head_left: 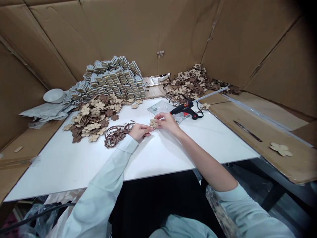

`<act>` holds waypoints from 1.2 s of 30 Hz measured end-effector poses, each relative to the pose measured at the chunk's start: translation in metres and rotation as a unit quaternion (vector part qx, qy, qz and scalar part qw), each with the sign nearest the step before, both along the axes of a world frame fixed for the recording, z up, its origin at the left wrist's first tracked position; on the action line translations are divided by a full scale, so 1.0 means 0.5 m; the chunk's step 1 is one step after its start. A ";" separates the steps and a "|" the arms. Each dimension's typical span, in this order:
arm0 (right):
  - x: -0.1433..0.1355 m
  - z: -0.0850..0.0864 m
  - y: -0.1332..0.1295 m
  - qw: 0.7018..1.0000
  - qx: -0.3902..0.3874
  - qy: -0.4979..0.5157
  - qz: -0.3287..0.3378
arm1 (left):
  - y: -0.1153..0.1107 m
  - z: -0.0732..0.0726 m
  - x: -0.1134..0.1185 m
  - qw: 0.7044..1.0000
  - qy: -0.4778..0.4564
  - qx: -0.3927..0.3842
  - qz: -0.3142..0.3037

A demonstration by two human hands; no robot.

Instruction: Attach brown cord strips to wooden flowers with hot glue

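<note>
Over the white board, a beige flower cutout (153, 123) is pinched between the fingertips of my right hand (168, 123). My left hand (140, 132) is closed too, its fingertips meeting the flower's lower edge. Something small and brown shows under the left fingers, too hidden to name. A coil of brown cord (115, 136) lies just left of that hand. Behind my right hand, a black hot glue gun (183, 108) with a long glue stick in its back rests on a clear printed plastic sheet (158, 107).
At left is a heap of beige and brown flowers (95, 114), with stacked small packets (114, 79) behind. Flowers with cords (189, 81) pile up at back right. A pointed blade-like tool (247, 130) and a loose flower (281, 149) lie on the right cardboard. Cardboard walls (138, 33) surround the board (173, 155).
</note>
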State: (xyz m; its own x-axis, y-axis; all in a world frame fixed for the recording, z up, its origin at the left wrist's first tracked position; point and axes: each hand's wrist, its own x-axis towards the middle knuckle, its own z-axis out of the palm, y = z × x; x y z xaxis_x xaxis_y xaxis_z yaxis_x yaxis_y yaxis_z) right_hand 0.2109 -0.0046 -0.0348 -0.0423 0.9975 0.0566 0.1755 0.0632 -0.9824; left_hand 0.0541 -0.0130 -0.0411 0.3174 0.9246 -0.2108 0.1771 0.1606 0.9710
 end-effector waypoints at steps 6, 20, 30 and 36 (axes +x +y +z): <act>-0.002 0.015 -0.009 0.999 -0.009 0.013 0.029 | 0.007 -0.011 -0.004 0.999 -0.040 0.017 0.026; -0.003 0.006 -0.009 0.997 0.023 0.017 0.078 | 0.006 -0.009 -0.002 0.994 -0.087 -0.027 0.064; -0.004 0.004 -0.008 0.996 0.028 0.005 0.090 | 0.007 -0.007 -0.004 0.997 -0.037 0.006 0.063; -0.005 0.002 -0.008 0.991 0.021 0.040 0.127 | 0.008 -0.007 -0.006 0.998 -0.020 0.024 0.049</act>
State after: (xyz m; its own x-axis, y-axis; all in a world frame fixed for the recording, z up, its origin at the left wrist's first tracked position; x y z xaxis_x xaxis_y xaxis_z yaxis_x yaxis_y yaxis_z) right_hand 0.2086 -0.0084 -0.0339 -0.2853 0.9521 0.1105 0.0708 0.1359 -0.9882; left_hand 0.0512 -0.0092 -0.0444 0.2324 0.9604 -0.1540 0.1229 0.1280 0.9841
